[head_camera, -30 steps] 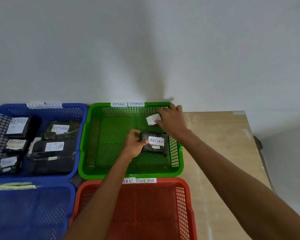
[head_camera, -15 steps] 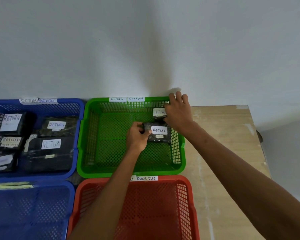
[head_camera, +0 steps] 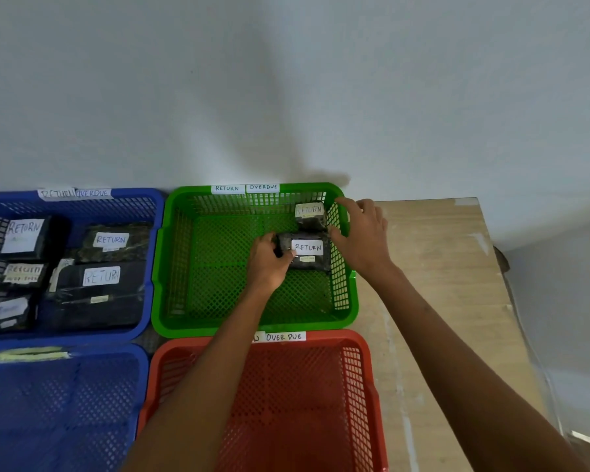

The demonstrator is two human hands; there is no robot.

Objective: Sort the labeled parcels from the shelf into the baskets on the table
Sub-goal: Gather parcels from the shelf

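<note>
The left hand (head_camera: 264,264) pinches a dark parcel (head_camera: 307,252) labelled RETURN, lying at the green basket's (head_camera: 171,267) right side, while the right hand (head_camera: 361,236), fingers loosely spread, hovers over that rim beside a second parcel (head_camera: 310,216), on a pale wooden table (head_camera: 440,284) against a white wall (head_camera: 286,90).

The left hand (head_camera: 264,262) covers the left end of the dark parcel (head_camera: 315,264) by the green basket's (head_camera: 171,253) right wall, so the grip of its fingers (head_camera: 288,255) cannot be read. That forearm hides the first word of the red basket's (head_camera: 368,369) tag (head_camera: 285,337). The near blue basket (head_camera: 65,403) runs off the left and bottom edges. The label (head_camera: 10,308) on the parcel in the far blue basket's (head_camera: 82,195) near-left corner is too blurred to read.
</note>
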